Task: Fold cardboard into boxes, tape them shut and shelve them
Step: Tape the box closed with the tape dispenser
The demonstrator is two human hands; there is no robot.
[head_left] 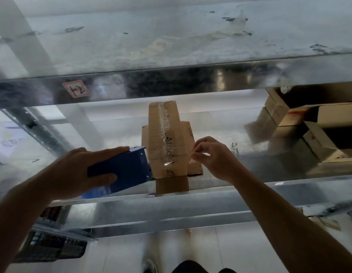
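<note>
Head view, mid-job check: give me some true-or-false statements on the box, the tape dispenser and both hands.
1. The left hand grips the blue tape dispenser. True.
2. The cardboard box lies on the floor. False: it rests on the metal shelf.
3. The right hand lies flat on the box top. False: it is beside the box with fingers curled, thumb and forefinger pinching what looks like clear tape.
4. Other boxes are stacked at the right of the shelf. True.
5. The box top is bare. False: printed tape runs along it.
</note>
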